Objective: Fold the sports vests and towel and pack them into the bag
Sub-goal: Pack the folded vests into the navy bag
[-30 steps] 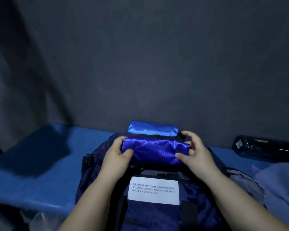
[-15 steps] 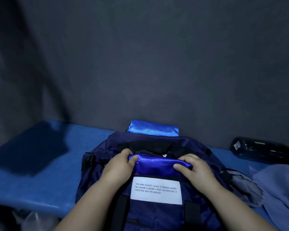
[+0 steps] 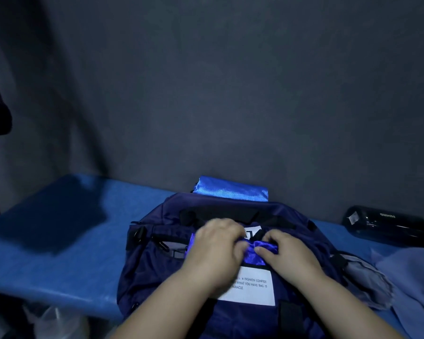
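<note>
A dark navy bag [image 3: 147, 270] with a white text label [image 3: 252, 288] lies on the blue table in front of me. A folded shiny blue vest [image 3: 255, 254] sits in the bag's top opening, mostly hidden under my hands. My left hand [image 3: 214, 250] lies over its left part, fingers curled onto the cloth. My right hand [image 3: 288, 253] pinches its right part with thumb and curled fingers. A second folded shiny blue vest [image 3: 233, 190] lies behind the bag by the wall. A light blue towel [image 3: 416, 272] lies crumpled at the right.
A dark bottle [image 3: 387, 225] lies on its side at the back right by the grey wall. A grey cloth flap [image 3: 367, 277] sticks out at the bag's right side. The blue table [image 3: 47, 241] runs off to the left. Clear plastic [image 3: 49, 321] shows below the table's front edge.
The folded vest has gone from held above the bag down into its opening. Both hands have moved closer together and now cover most of it.
</note>
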`<state>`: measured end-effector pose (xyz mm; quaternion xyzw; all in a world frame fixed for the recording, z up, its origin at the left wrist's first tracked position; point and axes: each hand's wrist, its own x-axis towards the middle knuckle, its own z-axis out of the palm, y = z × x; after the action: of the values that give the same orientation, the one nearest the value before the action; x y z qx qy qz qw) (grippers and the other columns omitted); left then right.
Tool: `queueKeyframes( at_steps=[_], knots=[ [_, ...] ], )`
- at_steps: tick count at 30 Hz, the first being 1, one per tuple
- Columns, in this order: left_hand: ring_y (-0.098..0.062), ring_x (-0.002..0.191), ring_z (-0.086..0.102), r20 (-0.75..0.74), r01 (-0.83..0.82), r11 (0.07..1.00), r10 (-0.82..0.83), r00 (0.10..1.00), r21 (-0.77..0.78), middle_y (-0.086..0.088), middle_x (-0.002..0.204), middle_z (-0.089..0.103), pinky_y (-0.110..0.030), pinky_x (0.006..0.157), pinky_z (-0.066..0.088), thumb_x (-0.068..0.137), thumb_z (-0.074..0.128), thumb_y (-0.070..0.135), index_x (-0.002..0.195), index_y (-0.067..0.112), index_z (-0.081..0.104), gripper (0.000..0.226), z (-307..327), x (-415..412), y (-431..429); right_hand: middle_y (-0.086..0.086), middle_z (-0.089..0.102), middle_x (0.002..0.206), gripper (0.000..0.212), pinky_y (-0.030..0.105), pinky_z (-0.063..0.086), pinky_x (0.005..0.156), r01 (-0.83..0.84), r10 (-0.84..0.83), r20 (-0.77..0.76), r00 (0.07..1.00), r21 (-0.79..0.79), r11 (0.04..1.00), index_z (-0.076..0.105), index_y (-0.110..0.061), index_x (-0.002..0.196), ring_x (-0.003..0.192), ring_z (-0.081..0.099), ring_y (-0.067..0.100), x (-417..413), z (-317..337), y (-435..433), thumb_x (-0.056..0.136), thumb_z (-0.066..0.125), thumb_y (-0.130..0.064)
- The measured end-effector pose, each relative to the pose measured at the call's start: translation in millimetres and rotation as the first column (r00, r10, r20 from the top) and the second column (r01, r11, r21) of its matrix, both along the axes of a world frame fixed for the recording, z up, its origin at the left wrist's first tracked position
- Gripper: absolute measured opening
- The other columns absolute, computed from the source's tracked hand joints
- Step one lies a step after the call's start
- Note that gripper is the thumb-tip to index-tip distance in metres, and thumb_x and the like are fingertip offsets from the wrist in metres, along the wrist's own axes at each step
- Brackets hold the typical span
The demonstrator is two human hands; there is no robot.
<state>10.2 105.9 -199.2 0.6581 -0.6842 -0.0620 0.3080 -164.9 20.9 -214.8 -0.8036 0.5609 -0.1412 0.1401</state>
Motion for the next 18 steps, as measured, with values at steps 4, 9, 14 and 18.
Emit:
queueKeyframes(
  at_steps=[4, 9, 14, 18],
  knots=[
    [-0.014, 0.148, 0.006, 0.180, 0.130, 0.954, -0.183, 0.967, 0.271, 0.007, 0.160, 0.019, -0.038, 0.118, -0.005, 0.067, -0.003, 0.067, 0.151, 0.028, 0.022, 0.095, -21.5, -26.0, 3.5, -0.019, 0.056, 0.097, 0.034, 0.022, 0.043, 0.073, -0.008, 0.020, 0.191, 0.981, -0.062, 0.998, 0.052, -0.039, 0.098, 0.091, 0.057, 0.004, -5.2, -0.4, -2.2, 0.075, 0.077, -0.039],
    [-0.014, 0.149, -0.012, 0.239, 0.136, 0.926, -0.229, 0.944, 0.351, 0.007, 0.163, 0.001, -0.042, 0.115, -0.019, 0.061, -0.013, 0.079, 0.153, 0.040, 0.008, 0.102, -29.3, -23.2, -0.9, -0.013, 0.060, 0.106, 0.021, 0.022, 0.032, 0.093, -0.021, 0.107, 0.275, 0.956, -0.301, 0.953, 0.071, -0.020, 0.109, 0.109, 0.054, 0.019, -12.4, -2.9, -13.0, 0.091, 0.060, -0.015],
    [-0.015, 0.149, -0.012, 0.256, 0.138, 0.925, -0.238, 0.937, 0.354, 0.006, 0.163, 0.003, -0.043, 0.115, -0.019, 0.058, -0.014, 0.076, 0.152, 0.043, 0.009, 0.102, -27.5, -26.4, -0.4, -0.014, 0.052, 0.137, 0.034, 0.035, 0.028, 0.103, 0.073, -0.087, -0.079, 0.993, -0.159, 0.984, 0.053, -0.037, 0.132, 0.130, 0.043, 0.014, -10.6, 4.9, -26.5, 0.100, 0.044, -0.041],
    [-0.015, 0.148, -0.013, 0.269, 0.133, 0.928, -0.234, 0.934, 0.347, 0.007, 0.163, 0.004, -0.044, 0.116, -0.017, 0.059, -0.016, 0.076, 0.152, 0.043, 0.005, 0.101, -30.6, -26.6, -3.0, -0.013, 0.063, 0.126, 0.030, 0.034, 0.041, 0.100, 0.051, -0.048, -0.070, 0.996, 0.038, 0.998, 0.060, -0.042, 0.121, 0.119, 0.055, 0.013, -10.0, 8.0, -40.4, 0.094, 0.050, -0.051]
  ],
)
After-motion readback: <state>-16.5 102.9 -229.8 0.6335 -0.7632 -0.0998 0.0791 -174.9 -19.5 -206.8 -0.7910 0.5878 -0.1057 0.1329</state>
